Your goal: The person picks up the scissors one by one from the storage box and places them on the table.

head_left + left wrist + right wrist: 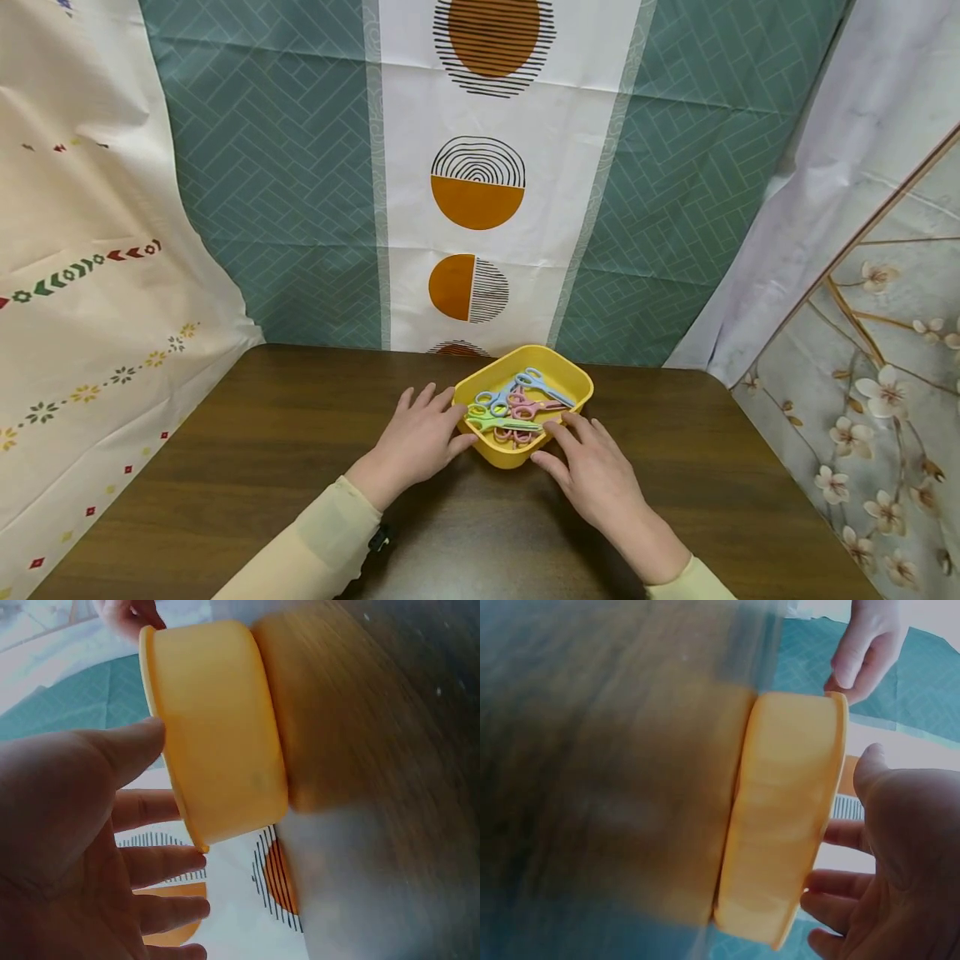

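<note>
A yellow plastic basket (492,452) sits on the brown table, holding several pairs of small scissors. Green scissors (504,424) lie at the front, pink scissors (527,409) in the middle and blue scissors (534,382) toward the back. At the basket's left end is my left hand (420,437), fingers extended, with the thumb and index fingertips right at the rim. My right hand (597,477) is at the front right side, fingers loosely spread, index fingertip over the rim. In the right wrist view its thumb (871,769) stands apart from the basket.
Wooden tabletop (300,433) surrounds the basket. Behind it hangs a green and white cloth (480,117) with orange circles, close to the table's back edge. Patterned cloths hang on the left (90,292) and right (862,400). A small dark object (380,537) is at the left wrist.
</note>
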Demonstrator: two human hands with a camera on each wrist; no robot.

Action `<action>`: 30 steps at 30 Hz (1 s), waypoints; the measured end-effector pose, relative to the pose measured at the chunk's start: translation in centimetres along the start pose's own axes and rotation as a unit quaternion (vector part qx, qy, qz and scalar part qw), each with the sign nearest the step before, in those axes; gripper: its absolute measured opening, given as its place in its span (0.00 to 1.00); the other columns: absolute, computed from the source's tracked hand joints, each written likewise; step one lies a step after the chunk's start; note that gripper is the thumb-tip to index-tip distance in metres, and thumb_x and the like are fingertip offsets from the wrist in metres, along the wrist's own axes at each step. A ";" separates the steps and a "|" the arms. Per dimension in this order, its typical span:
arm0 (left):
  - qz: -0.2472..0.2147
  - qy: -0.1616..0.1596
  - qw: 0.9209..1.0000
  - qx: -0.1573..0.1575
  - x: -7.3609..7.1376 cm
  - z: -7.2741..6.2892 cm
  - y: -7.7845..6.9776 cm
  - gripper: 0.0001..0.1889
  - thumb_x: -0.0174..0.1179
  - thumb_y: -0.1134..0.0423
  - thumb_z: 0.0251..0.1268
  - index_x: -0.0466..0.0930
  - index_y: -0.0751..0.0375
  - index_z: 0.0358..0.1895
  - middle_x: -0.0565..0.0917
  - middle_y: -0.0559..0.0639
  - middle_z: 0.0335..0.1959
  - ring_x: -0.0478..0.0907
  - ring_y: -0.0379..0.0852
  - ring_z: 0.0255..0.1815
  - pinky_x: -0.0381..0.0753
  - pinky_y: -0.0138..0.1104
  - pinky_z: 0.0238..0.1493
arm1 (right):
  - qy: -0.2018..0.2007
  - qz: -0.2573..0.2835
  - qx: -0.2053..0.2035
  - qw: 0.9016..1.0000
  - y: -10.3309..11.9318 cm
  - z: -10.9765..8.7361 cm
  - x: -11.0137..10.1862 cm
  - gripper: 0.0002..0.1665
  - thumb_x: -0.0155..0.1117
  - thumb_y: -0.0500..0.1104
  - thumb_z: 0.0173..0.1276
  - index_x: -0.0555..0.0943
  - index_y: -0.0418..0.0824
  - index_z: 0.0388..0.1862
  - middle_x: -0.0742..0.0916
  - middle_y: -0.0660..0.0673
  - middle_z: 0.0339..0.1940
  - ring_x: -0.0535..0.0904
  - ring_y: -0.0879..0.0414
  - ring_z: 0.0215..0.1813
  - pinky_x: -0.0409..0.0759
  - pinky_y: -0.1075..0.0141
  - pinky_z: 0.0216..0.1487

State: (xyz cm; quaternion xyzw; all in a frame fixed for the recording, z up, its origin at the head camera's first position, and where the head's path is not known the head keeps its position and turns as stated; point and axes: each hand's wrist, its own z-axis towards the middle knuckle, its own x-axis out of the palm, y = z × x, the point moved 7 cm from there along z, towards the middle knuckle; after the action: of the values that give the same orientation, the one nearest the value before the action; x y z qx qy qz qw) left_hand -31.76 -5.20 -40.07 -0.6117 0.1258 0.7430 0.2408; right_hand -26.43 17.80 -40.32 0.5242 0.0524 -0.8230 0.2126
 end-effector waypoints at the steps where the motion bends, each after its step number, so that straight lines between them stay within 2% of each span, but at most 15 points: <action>1: 0.001 0.002 1.000 0.002 -0.1 -0.2 -0.1 0.27 0.63 0.39 0.81 0.86 0.54 0.69 0.76 0.62 0.78 0.68 0.72 0.81 0.59 0.71 0.79 | -0.003 0.000 -0.002 1.000 0.1 0.1 -0.1 0.30 0.73 0.58 0.78 0.86 0.39 0.66 0.84 0.34 0.67 0.81 0.38 0.71 0.68 0.38 0.80; 7: 0.015 0.007 1.000 0.018 -0.8 -1.1 -1.1 0.25 0.65 0.41 0.81 0.87 0.54 0.67 0.80 0.62 0.74 0.70 0.70 0.80 0.59 0.70 0.79 | 0.003 0.012 0.015 1.000 0.1 0.2 -0.2 0.31 0.73 0.58 0.78 0.86 0.37 0.67 0.85 0.35 0.68 0.81 0.38 0.72 0.68 0.36 0.79; 17: 0.028 -0.017 0.998 0.056 -1.9 -2.5 -3.1 0.19 0.71 0.45 0.77 0.89 0.53 0.59 0.83 0.62 0.58 0.74 0.69 0.76 0.61 0.72 0.77 | 0.004 0.026 0.053 0.998 -0.5 0.5 -0.2 0.35 0.72 0.60 0.78 0.84 0.37 0.70 0.84 0.34 0.73 0.81 0.37 0.73 0.71 0.38 0.78; 22: 0.045 -0.022 0.996 0.074 -2.4 -3.0 -4.0 0.16 0.72 0.44 0.76 0.90 0.49 0.56 0.82 0.58 0.51 0.76 0.62 0.70 0.64 0.71 0.76 | 0.015 0.034 0.069 0.997 -0.9 0.7 0.0 0.39 0.73 0.62 0.77 0.82 0.35 0.72 0.82 0.33 0.76 0.81 0.36 0.74 0.69 0.39 0.79; 25: 0.053 -0.027 0.995 0.084 -2.6 -3.3 -4.4 0.16 0.72 0.45 0.76 0.91 0.48 0.56 0.80 0.56 0.49 0.77 0.58 0.65 0.64 0.70 0.76 | 0.033 0.036 0.084 0.995 -1.1 0.7 0.3 0.42 0.73 0.63 0.77 0.80 0.33 0.74 0.80 0.32 0.78 0.79 0.34 0.75 0.68 0.39 0.80; 30: 0.063 -0.037 0.993 0.092 -2.6 -3.2 -4.7 0.17 0.71 0.43 0.76 0.91 0.47 0.57 0.82 0.57 0.51 0.78 0.57 0.65 0.65 0.71 0.75 | 0.058 0.050 0.123 0.989 -1.6 0.9 0.6 0.43 0.70 0.61 0.80 0.77 0.33 0.78 0.77 0.31 0.80 0.78 0.32 0.75 0.75 0.36 0.74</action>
State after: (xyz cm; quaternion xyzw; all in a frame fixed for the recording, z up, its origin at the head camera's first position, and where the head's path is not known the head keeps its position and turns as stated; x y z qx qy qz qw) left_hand -26.31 -3.31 -37.73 -0.5498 0.2233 0.7641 0.2530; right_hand -28.00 18.83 -40.65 0.5950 -0.0632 -0.7799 0.1837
